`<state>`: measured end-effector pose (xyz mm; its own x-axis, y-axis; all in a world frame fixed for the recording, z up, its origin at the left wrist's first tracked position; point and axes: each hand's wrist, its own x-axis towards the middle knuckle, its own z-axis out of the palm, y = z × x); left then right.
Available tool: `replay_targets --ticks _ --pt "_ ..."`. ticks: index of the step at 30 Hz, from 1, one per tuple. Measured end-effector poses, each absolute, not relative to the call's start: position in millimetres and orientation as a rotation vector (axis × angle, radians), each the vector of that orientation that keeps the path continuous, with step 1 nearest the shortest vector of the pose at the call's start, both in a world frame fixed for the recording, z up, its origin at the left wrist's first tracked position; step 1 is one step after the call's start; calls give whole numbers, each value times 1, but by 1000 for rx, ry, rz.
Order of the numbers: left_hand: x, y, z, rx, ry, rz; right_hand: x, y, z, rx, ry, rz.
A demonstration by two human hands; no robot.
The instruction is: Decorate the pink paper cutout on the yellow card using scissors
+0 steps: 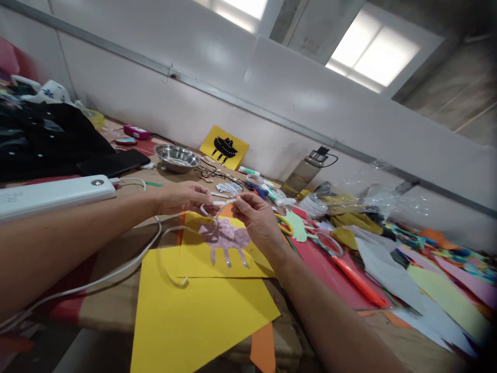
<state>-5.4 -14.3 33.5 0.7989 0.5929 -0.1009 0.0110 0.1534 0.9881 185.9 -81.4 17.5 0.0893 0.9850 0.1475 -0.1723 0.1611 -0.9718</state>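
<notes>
Between my left hand and my right hand runs a thin white ribbon-like strip. The fingertips of both hands pinch it, and part of it loops below the left fingers. A pale length trails from there over the yellow paper toward the front left. Just beneath my hands lies a yellow card bearing a lilac cut-out shape with leg-like strips and small shiny beads. This card overlaps a larger yellow sheet. My fingers hide some of the strip.
A white power bank with a cable lies left. Behind are a steel bowl and a yellow card with a black cut-out. To the right are a bottle, scissors, an orange-red cutter and paper scraps.
</notes>
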Motion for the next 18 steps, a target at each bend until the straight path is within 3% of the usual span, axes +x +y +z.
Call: replay_targets --ticks 18 --pt "-16 -3 42 2009 791 408 187 -83 22 -934 -1025 1047"
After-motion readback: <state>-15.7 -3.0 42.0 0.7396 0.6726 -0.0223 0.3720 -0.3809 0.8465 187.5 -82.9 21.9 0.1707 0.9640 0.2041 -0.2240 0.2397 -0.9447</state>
